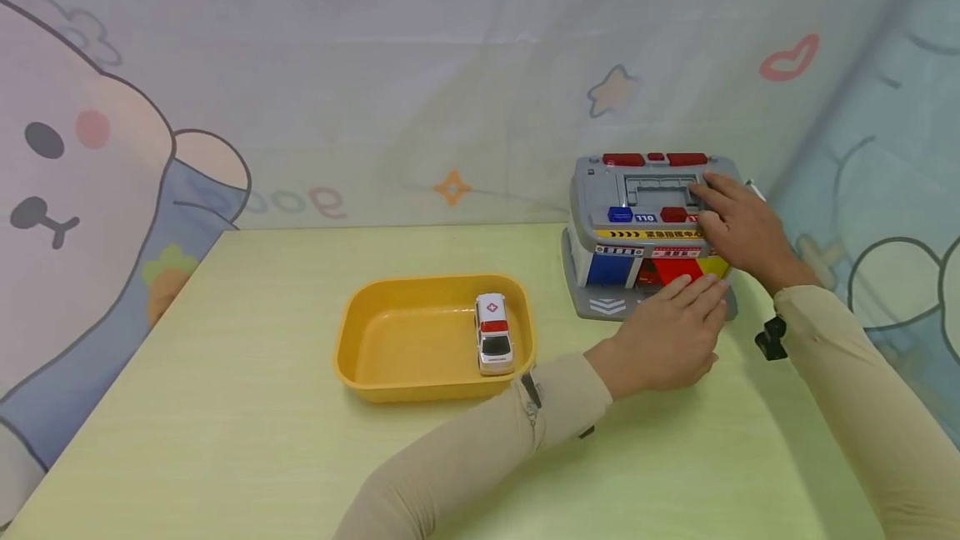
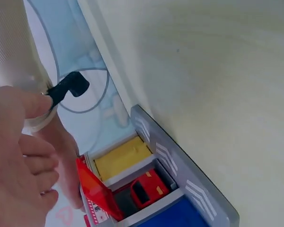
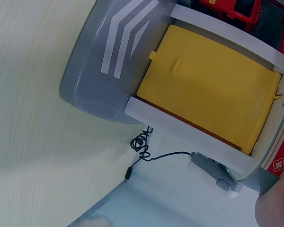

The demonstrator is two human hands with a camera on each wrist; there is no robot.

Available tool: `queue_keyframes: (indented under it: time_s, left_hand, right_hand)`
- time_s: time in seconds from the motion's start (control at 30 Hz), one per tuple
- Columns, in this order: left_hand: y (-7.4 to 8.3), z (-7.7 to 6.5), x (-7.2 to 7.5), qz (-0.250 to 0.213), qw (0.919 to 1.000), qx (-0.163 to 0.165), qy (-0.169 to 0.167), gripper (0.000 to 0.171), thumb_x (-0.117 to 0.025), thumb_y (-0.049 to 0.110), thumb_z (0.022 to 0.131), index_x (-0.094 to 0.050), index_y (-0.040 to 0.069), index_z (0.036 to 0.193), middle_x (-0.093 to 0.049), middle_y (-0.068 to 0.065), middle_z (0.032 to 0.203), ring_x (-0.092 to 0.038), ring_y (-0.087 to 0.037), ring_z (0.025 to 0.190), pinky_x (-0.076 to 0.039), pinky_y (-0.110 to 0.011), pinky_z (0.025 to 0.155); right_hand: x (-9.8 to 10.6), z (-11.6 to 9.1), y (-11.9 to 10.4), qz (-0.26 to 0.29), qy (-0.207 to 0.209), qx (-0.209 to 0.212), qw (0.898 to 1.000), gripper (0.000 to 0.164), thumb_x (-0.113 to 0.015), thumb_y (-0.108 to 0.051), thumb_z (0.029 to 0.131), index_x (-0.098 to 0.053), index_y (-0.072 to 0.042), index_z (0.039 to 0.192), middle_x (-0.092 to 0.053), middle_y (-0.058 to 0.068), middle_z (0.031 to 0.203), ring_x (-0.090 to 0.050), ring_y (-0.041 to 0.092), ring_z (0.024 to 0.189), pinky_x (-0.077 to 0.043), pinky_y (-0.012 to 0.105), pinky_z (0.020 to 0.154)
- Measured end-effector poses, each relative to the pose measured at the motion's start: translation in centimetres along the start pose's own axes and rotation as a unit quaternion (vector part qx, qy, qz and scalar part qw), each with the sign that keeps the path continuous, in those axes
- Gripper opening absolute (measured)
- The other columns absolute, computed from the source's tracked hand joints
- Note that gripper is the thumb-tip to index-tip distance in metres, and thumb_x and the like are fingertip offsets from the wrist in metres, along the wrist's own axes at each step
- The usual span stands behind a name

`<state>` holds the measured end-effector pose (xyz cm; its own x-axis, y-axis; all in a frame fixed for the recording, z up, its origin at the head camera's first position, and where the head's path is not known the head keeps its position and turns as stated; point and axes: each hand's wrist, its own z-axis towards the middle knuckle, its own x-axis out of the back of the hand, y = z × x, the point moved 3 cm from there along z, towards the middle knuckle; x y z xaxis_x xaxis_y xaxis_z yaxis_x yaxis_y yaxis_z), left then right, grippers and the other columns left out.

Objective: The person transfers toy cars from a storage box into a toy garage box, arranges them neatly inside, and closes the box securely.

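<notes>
A grey toy garage [image 1: 655, 190] stands at the back right of the table. Of its three doors, the blue door [image 1: 609, 269] and the yellow door [image 3: 210, 87] are down, while the red door [image 2: 97, 189] is swung up. Inside the middle bay sits a red toy car [image 2: 149, 189]. My left hand [image 1: 667, 340] is held before that bay, its fingers extended beside the raised red door; contact cannot be made out. My right hand [image 1: 742, 223] rests on the right end of the garage roof, fingers spread on top and around the front edge.
To the left stands a yellow tray [image 1: 408, 394] with a white toy ambulance [image 1: 494, 336] in its right side. A coiled black cord [image 3: 142, 144] with a small grey piece [image 3: 213, 170] hangs beside the garage. A printed cloth [image 1: 390, 107] backs the table.
</notes>
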<state>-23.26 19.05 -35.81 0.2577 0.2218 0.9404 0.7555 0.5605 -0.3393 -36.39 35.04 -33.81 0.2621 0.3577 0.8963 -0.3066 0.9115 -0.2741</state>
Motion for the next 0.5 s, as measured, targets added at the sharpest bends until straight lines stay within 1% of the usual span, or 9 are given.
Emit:
queue_keyframes:
  time_s: [0.1,0.2,0.4,0.5]
  left_hand:
    - [-0.4,0.1,-0.4,0.004,0.9996,0.023,-0.017,0.07,-0.035,0.058,0.102,-0.023,0.02,0.16,-0.01,0.001,0.17,-0.003,-0.016,0.157,0.001,-0.032,0.126]
    - [-0.6,0.1,-1.0,-0.007,0.999,0.029,-0.034,0.072,-0.032,0.061,0.102,-0.021,0.021,0.16,-0.008,0.001,0.17,-0.002,-0.016,0.157,0.001,-0.031,0.126]
    - [-1.0,0.1,-1.9,-0.023,0.9992,0.023,-0.024,0.076,-0.018,0.063,0.102,-0.014,0.016,0.161,-0.006,-0.001,0.17,-0.001,-0.017,0.157,0.0,-0.031,0.126]
    - [-1.0,0.2,-2.2,-0.032,0.999,0.021,-0.024,0.078,-0.016,0.065,0.101,-0.013,0.015,0.162,-0.007,-0.001,0.17,-0.002,-0.017,0.157,0.0,-0.03,0.126]
  right_hand:
    - [-0.2,0.0,0.0,0.0,-0.002,-0.002,1.0,0.058,-0.023,-0.026,0.1,-0.044,-0.004,0.15,-0.031,0.022,0.161,-0.028,0.043,0.148,-0.019,0.062,0.12]
    - [-0.2,0.0,0.0,-0.001,-0.005,-0.003,1.0,0.058,-0.024,-0.026,0.1,-0.044,-0.004,0.15,-0.031,0.021,0.161,-0.028,0.043,0.148,-0.019,0.062,0.121]
    - [-0.1,0.2,-0.1,-0.002,-0.005,-0.001,1.0,0.057,-0.024,-0.027,0.101,-0.043,-0.004,0.15,-0.03,0.021,0.161,-0.027,0.043,0.149,-0.017,0.061,0.122]
    - [-0.1,0.2,-0.1,-0.003,-0.004,0.0,1.0,0.057,-0.024,-0.027,0.101,-0.043,-0.005,0.15,-0.031,0.021,0.161,-0.027,0.043,0.149,-0.017,0.061,0.122]
